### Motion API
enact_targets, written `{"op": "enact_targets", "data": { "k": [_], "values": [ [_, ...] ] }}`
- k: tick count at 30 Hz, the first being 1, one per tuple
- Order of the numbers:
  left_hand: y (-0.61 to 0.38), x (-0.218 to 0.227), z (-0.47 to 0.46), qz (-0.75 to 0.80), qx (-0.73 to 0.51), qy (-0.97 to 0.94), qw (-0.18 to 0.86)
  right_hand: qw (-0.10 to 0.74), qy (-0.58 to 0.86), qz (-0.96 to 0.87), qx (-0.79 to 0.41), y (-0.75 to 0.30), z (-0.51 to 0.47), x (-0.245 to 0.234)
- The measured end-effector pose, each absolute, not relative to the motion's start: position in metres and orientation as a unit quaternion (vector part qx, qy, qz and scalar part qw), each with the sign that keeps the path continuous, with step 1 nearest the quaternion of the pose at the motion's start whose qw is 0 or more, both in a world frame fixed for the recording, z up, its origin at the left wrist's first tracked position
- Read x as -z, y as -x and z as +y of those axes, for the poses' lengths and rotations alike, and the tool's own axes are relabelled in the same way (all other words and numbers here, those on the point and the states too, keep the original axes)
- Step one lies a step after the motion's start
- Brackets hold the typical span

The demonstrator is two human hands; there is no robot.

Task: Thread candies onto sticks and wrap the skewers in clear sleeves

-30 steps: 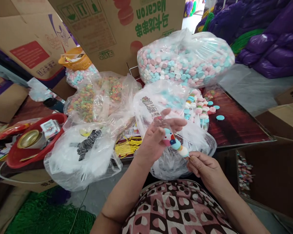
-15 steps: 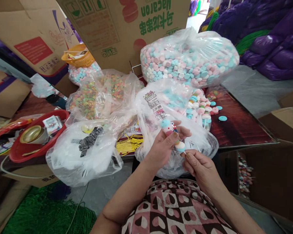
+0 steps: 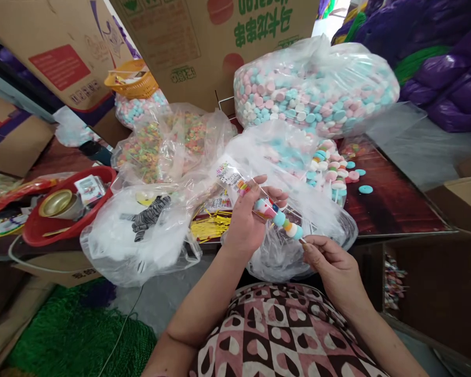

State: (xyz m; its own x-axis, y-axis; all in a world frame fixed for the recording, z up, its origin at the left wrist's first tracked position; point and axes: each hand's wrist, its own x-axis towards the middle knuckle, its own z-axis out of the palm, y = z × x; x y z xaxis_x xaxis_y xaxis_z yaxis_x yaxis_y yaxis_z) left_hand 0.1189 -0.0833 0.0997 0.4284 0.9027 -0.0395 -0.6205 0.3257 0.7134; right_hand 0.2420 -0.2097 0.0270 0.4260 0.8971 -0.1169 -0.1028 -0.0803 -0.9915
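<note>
My left hand (image 3: 246,220) is closed around a narrow clear wrapper (image 3: 235,180) with a printed label. A candy skewer (image 3: 282,221) of pastel discs is partly inside that wrapper. My right hand (image 3: 332,264) pinches the skewer's stick at its lower end. Both hands are above my lap, in front of an open clear bag (image 3: 298,230). Behind them, loose pink, blue and white candy discs (image 3: 329,170) lie on the dark table (image 3: 380,204).
A big bag of pastel candies (image 3: 314,89) sits at the back, a bag of coloured rings (image 3: 160,144) to the left. A red basin (image 3: 63,209) holds a gold tin. A white bag (image 3: 141,230), gold twist ties (image 3: 210,228), cardboard boxes (image 3: 204,42) and purple sacks (image 3: 443,68) surround the table.
The skewer was bare in my hands before; now its upper end sits inside the clear wrapper held by my left hand. The view has shifted slightly.
</note>
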Motion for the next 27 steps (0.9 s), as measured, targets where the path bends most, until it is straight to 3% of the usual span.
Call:
{"op": "enact_targets", "data": {
  "k": [7, 15, 22, 27],
  "values": [
    [-0.126, -0.091, -0.088, 0.230, -0.485, -0.287, 0.793, 0.603, 0.592, -0.324, -0.424, -0.240, -0.216, -0.015],
    [-0.129, -0.086, -0.094, 0.239, -0.474, -0.329, 0.781, 0.542, 0.629, -0.367, -0.419, -0.238, -0.215, -0.028],
    [-0.131, -0.080, -0.091, 0.282, -0.469, -0.288, 0.786, 0.566, 0.576, -0.322, -0.494, -0.234, -0.210, -0.028],
    [-0.130, -0.076, -0.093, 0.276, -0.451, -0.285, 0.799, 0.583, 0.571, -0.319, -0.482, -0.238, -0.213, -0.016]
  ]
}}
